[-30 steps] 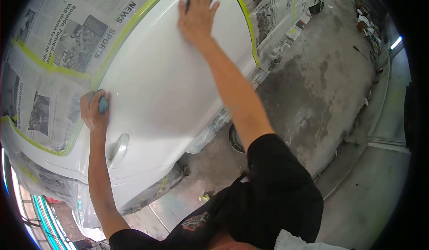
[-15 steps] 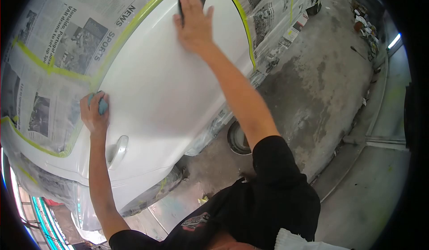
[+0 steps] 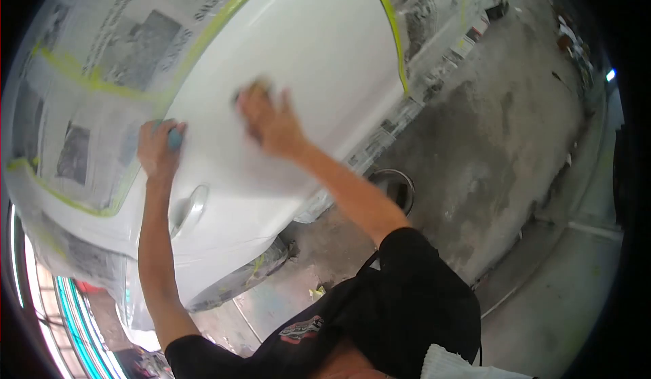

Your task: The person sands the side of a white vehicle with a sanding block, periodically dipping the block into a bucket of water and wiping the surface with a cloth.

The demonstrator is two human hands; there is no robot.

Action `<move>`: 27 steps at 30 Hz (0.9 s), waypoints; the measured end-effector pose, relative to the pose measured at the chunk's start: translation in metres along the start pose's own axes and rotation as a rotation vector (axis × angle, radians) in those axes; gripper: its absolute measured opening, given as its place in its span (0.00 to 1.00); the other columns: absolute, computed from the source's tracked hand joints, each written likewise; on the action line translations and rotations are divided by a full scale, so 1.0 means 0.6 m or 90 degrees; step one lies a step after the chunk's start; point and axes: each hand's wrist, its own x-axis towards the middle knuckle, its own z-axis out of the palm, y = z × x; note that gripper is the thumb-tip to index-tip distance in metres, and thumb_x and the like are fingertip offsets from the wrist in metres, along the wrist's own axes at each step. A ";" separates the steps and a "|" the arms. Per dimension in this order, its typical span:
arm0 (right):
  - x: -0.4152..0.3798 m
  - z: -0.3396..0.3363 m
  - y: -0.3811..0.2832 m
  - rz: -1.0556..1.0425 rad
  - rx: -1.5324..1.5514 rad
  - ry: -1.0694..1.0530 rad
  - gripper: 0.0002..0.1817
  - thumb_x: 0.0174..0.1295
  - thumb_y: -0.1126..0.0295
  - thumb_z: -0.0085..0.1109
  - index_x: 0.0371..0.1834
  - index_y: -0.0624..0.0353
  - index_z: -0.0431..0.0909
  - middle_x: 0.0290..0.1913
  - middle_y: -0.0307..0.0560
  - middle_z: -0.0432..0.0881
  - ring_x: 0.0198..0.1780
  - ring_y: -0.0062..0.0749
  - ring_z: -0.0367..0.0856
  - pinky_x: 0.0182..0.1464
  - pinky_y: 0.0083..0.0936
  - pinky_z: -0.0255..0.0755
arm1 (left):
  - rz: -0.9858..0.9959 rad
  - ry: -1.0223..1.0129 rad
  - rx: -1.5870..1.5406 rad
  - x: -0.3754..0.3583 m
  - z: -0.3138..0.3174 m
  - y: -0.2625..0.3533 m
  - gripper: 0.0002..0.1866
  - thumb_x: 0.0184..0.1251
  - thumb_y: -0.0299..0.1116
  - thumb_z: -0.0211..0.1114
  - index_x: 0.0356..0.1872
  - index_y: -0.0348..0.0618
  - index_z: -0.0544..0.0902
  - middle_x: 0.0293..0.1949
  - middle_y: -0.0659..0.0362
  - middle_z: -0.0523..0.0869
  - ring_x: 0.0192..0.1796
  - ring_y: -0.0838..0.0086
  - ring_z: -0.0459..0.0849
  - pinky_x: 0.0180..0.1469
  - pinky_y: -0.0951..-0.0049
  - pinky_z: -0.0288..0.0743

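Note:
A white car door panel (image 3: 325, 60) fills the middle of the view, with its handle (image 3: 190, 209) low on the left. My left hand (image 3: 159, 154) rests at the taped window edge, fingers curled round a light-blue sponge or wadded cloth (image 3: 175, 138) whose kind I cannot make out. My right hand (image 3: 272, 123), smeared by motion, presses on the middle of the panel. Under its fingers is a dark piece of sandpaper (image 3: 260, 83) with a yellowish edge, mostly covered by the hand.
Newspaper and clear plastic masking (image 3: 102, 47) cover the window area, bordered by yellow-green tape (image 3: 401, 57). A round bucket (image 3: 400, 188) stands on the concrete floor (image 3: 481, 155) beside my right arm. Debris (image 3: 573, 47) lies along the far wall.
My right hand has moved from the panel's upper end down and left to its middle, with the sandpaper. My left hand keeps its place on the window edge. The camera view has shifted slightly.

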 end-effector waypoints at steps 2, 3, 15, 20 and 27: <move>0.111 -0.091 0.111 0.225 -0.011 0.263 0.40 0.69 0.57 0.55 0.80 0.63 0.54 0.82 0.56 0.52 0.83 0.52 0.46 0.75 0.73 0.37 | 0.060 0.049 -0.030 0.013 0.005 0.003 0.12 0.55 0.34 0.79 0.34 0.46 0.82 0.32 0.56 0.81 0.35 0.58 0.81 0.36 0.61 0.76; 0.132 -0.117 0.144 0.325 0.045 0.369 0.40 0.69 0.58 0.54 0.80 0.65 0.52 0.82 0.58 0.51 0.83 0.54 0.45 0.75 0.74 0.35 | 0.063 0.019 -0.016 0.018 0.014 0.005 0.13 0.54 0.34 0.80 0.32 0.46 0.81 0.30 0.56 0.80 0.34 0.59 0.81 0.35 0.61 0.76; 0.114 -0.042 0.029 0.285 0.003 0.276 0.38 0.65 0.57 0.60 0.76 0.56 0.60 0.80 0.48 0.56 0.82 0.51 0.48 0.73 0.76 0.40 | 0.130 -0.138 -0.089 0.270 0.111 0.167 0.15 0.71 0.44 0.66 0.31 0.46 0.77 0.28 0.54 0.81 0.33 0.54 0.83 0.33 0.57 0.75; 0.042 -0.010 -0.029 0.163 0.084 0.106 0.39 0.65 0.56 0.57 0.78 0.58 0.59 0.80 0.60 0.53 0.83 0.59 0.44 0.74 0.76 0.35 | 0.171 -0.136 -0.034 0.267 0.137 0.171 0.14 0.69 0.43 0.68 0.30 0.45 0.78 0.29 0.55 0.82 0.33 0.55 0.83 0.33 0.57 0.76; 0.169 -0.149 0.184 0.363 -0.093 0.362 0.32 0.81 0.58 0.37 0.82 0.61 0.47 0.82 0.56 0.50 0.83 0.51 0.46 0.80 0.59 0.40 | 0.190 -0.069 -0.042 0.071 0.028 -0.016 0.14 0.55 0.32 0.79 0.38 0.48 0.82 0.37 0.53 0.84 0.39 0.55 0.81 0.39 0.57 0.75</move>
